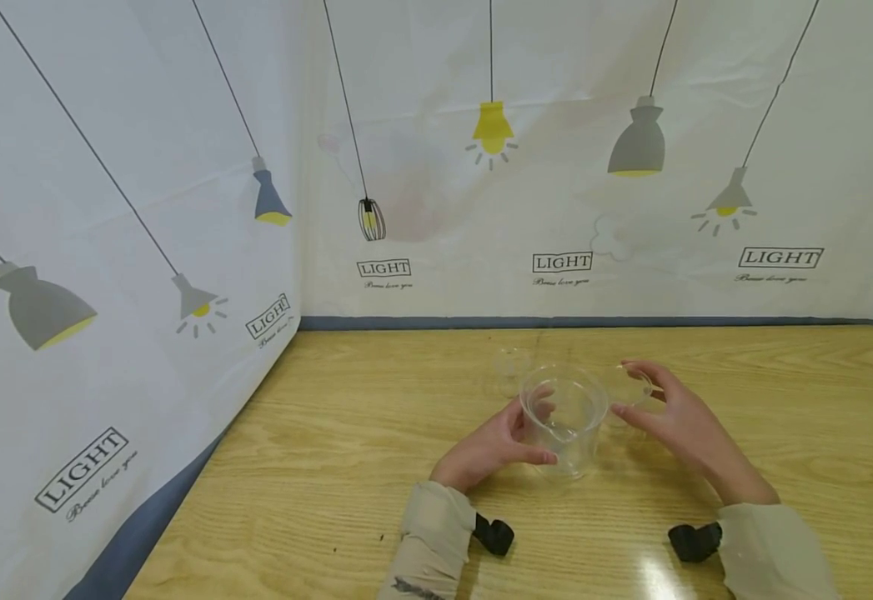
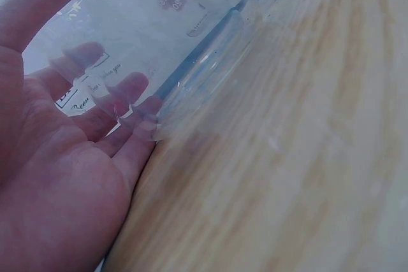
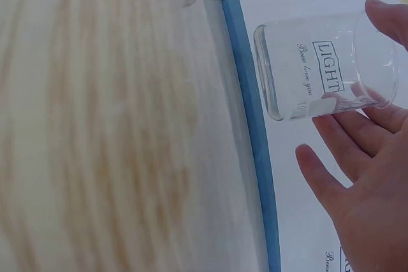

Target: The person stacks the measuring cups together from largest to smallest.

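Note:
My left hand (image 1: 492, 446) curls around the side of a large clear beaker (image 1: 586, 454), thumb at the front and fingers behind. Printed markings show on this beaker's wall in the left wrist view, where my left hand (image 2: 70, 138) cups it close above the tabletop. To the right, my right hand (image 1: 676, 417) holds a small clear glass beaker (image 3: 293, 62) near its rim, between thumb and fingers. The small one stands beside the large one, and its base appears raised off the wood in the right wrist view. I cannot tell whether either contains liquid.
Another small clear vessel (image 1: 511, 362) stands on the wooden table (image 1: 316, 467), behind and left of the large beaker. A white sheet (image 1: 436, 167) printed with lamps hangs along the back and left edges. Black straps are on both wrists.

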Motion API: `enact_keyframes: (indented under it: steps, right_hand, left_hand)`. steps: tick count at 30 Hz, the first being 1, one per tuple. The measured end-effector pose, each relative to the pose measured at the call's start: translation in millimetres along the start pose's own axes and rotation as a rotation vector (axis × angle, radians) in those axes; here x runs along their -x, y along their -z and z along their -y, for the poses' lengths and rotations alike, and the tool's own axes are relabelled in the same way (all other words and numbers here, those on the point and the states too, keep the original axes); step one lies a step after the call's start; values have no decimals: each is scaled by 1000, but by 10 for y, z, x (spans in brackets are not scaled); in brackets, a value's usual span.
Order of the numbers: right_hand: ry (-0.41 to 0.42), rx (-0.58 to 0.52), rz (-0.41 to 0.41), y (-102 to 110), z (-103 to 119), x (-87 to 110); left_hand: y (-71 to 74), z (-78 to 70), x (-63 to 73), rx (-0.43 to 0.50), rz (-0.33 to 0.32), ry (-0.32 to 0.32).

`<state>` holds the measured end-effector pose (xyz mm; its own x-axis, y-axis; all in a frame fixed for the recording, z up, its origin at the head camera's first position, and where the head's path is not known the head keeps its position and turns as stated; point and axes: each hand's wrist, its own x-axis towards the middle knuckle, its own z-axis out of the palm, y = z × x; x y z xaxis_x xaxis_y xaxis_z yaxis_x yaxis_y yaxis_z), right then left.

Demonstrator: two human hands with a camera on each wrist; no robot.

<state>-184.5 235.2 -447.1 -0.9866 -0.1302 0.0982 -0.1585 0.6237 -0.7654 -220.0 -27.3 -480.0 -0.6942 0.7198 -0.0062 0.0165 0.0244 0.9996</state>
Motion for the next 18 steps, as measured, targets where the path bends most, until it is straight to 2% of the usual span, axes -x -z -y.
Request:
enact_keyframes:
  steps: [6,18]
  right_hand:
    - [-11,50,-17,34,34,0]
    - [-33,74,-50,87,111,17]
  left_hand:
    - [-1,3,-5,6,-1,-3]
    - [-3,-6,7,10,-1,13]
